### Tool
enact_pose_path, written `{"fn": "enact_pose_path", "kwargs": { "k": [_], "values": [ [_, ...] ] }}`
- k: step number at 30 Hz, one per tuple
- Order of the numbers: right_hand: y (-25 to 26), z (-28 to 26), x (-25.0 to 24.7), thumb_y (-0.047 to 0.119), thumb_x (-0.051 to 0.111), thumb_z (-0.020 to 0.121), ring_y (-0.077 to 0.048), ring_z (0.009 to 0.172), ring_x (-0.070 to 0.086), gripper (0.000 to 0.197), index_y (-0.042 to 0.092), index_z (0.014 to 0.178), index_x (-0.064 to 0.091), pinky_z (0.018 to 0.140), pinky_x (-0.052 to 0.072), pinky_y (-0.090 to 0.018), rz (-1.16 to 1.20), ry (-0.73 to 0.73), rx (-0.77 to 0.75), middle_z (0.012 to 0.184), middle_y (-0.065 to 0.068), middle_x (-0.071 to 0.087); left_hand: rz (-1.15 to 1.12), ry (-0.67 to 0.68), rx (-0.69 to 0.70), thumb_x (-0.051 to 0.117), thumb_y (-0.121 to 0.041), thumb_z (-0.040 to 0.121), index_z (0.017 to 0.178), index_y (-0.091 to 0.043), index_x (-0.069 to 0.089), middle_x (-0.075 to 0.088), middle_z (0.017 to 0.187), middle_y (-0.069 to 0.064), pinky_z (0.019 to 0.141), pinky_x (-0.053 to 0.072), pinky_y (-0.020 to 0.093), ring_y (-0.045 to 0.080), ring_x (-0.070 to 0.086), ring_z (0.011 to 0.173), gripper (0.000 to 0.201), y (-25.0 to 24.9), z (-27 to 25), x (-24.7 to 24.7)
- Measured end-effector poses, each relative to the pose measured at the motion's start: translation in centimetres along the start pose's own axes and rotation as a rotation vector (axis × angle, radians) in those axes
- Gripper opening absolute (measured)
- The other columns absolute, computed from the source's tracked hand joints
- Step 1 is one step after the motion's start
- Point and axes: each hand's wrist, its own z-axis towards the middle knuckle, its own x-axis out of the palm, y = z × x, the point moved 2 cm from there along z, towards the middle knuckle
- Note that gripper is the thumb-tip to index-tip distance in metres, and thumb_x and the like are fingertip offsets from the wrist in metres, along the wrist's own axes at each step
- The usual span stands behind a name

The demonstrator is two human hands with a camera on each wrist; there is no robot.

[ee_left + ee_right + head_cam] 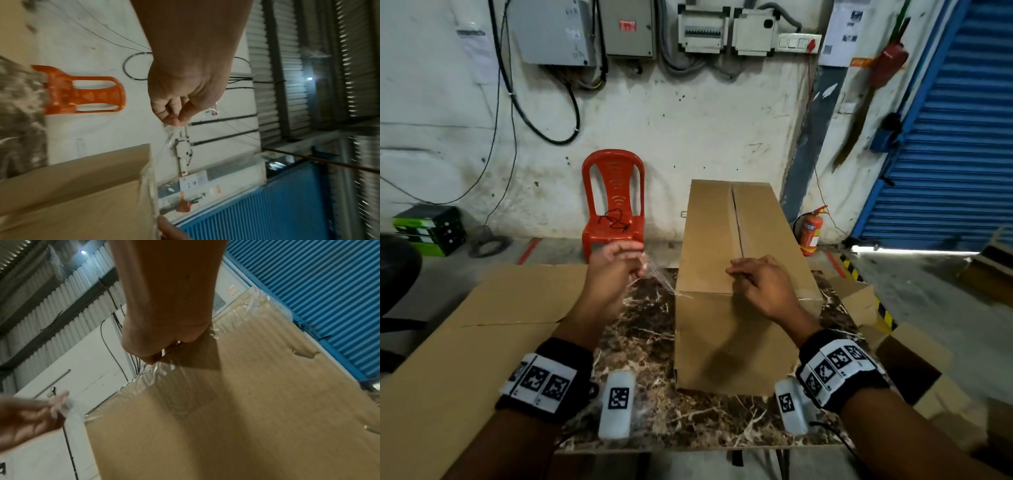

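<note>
Now left hand (pixel 616 265) pinches crinkled clear tape (pixel 658 274); right hand (pixel 762 284) presses tall brown box (pixel 722 346).

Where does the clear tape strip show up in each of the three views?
Head: clear tape left of centre, stretched from left hand to cardboard box.
Left wrist: clear tape at centre, trailing from the fingertips toward the cardboard box.
Right wrist: clear tape lower left, by the blurred left hand.
Shared landmark: blue shutter.

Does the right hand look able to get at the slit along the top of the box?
Probably yes: the right hand rests on top of the box at the near end of the slit, with nothing lying between them.
</note>
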Motion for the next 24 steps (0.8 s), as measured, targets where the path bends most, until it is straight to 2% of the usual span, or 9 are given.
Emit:
{"fn": "enact_pose_path", "kwargs": {
  "k": [5, 8, 10, 12, 14, 15, 18, 21, 24],
  "values": [
    [0.2, -0.3, 0.4, 0.058, 0.033, 0.083, -0.016, 0.104, 0.048, 0.055, 0.036, 0.117, 0.07, 0.087, 0.043, -0.04, 0.051, 0.037, -0.01, 0.131, 0.016, 0.062, 0.095, 0.146, 0.308, 0.064, 0.011, 0.083, 0.087, -0.012, 0.067, 0.068, 0.088, 0.01, 0.069, 0.058, 0.035, 0.025, 0.064, 0.08, 0.023, -5.7, -2.1, 3.2],
    [0.8, -0.8, -0.3, 0.066, 0.033, 0.084, -0.013, 0.105, 0.046, 0.061, 0.032, 0.117, 0.071, 0.087, 0.039, -0.037, 0.109, 0.044, -0.024, 0.125, 0.013, 0.065, 0.03, 0.232, 0.469, 0.068, 0.011, 0.08, 0.088, -0.012, 0.066, 0.068, 0.084, 0.007, 0.063, 0.055, 0.025, 0.014, 0.065, 0.077, 0.024, -9.4, -2.4, 5.9],
    [1.5, -1.0, -0.7, 0.067, 0.034, 0.082, -0.004, 0.094, 0.048, 0.061, 0.027, 0.102, 0.075, 0.079, 0.036, -0.031, 0.266, 0.036, 0.012, 0.105, 0.007, 0.07, 0.077, 0.328, 0.552, 0.069, 0.011, 0.079, 0.086, -0.012, 0.066, 0.067, 0.08, 0.007, 0.062, 0.054, 0.024, 0.015, 0.065, 0.075, 0.025, -10.6, -2.4, 8.3],
    [1.9, -1.3, -1.2, 0.059, 0.045, 0.084, 0.0, 0.081, 0.054, 0.043, 0.028, 0.088, 0.073, 0.073, 0.04, -0.025, 0.591, -0.004, 0.068, 0.087, 0.002, 0.07, 0.149, 0.335, 0.602, 0.07, 0.009, 0.08, 0.083, -0.015, 0.066, 0.068, 0.08, 0.008, 0.064, 0.055, 0.028, 0.018, 0.065, 0.074, 0.025, -10.3, -1.6, 10.3],
    [1.8, -1.4, -1.9, 0.036, 0.059, 0.093, -0.008, 0.081, 0.064, 0.022, 0.021, 0.098, 0.074, 0.07, 0.049, -0.021, 0.893, 0.012, 0.145, 0.09, -0.006, 0.072, 0.196, 0.3, 0.589, 0.071, 0.006, 0.081, 0.083, -0.018, 0.066, 0.068, 0.08, 0.005, 0.065, 0.057, 0.03, 0.016, 0.065, 0.073, 0.024, -9.1, -0.1, 11.4],
    [1.7, -1.5, -2.1, 0.024, 0.06, 0.095, -0.013, 0.08, 0.066, 0.017, 0.017, 0.102, 0.073, 0.07, 0.052, -0.023, 0.957, 0.038, 0.16, 0.092, -0.01, 0.072, 0.218, 0.282, 0.556, 0.071, 0.005, 0.081, 0.084, -0.018, 0.066, 0.067, 0.08, 0.004, 0.066, 0.057, 0.03, 0.015, 0.065, 0.073, 0.023, -8.3, 0.7, 11.6],
    [0.6, -1.6, -2.8, 0.006, 0.064, 0.091, -0.019, 0.07, 0.065, 0.01, 0.011, 0.095, 0.073, 0.066, 0.056, -0.033, 0.924, -0.009, 0.195, 0.082, -0.012, 0.072, 0.319, 0.207, 0.441, 0.073, 0.001, 0.08, 0.082, -0.021, 0.067, 0.067, 0.079, 0.0, 0.072, 0.059, 0.037, 0.016, 0.066, 0.074, 0.023, -4.9, 2.4, 11.5],
    [-0.5, -1.7, -3.0, 0.002, 0.062, 0.091, -0.015, 0.057, 0.062, 0.01, 0.008, 0.087, 0.068, 0.057, 0.053, -0.03, 0.957, -0.126, 0.271, 0.067, -0.002, 0.068, 0.501, 0.148, 0.424, 0.074, -0.004, 0.08, 0.078, -0.026, 0.069, 0.069, 0.08, -0.008, 0.079, 0.058, 0.033, 0.009, 0.066, 0.078, 0.023, -1.7, 2.5, 11.3],
    [-0.8, -1.4, -3.1, 0.002, 0.059, 0.093, -0.012, 0.064, 0.061, 0.013, 0.01, 0.085, 0.066, 0.063, 0.051, -0.025, 0.965, -0.223, 0.303, 0.071, 0.002, 0.067, 0.601, 0.194, 0.469, 0.071, -0.004, 0.083, 0.087, -0.018, 0.073, 0.069, 0.089, -0.005, 0.082, 0.056, 0.028, 0.005, 0.063, 0.081, 0.015, 0.6, 1.4, 11.6]
  ]
}}
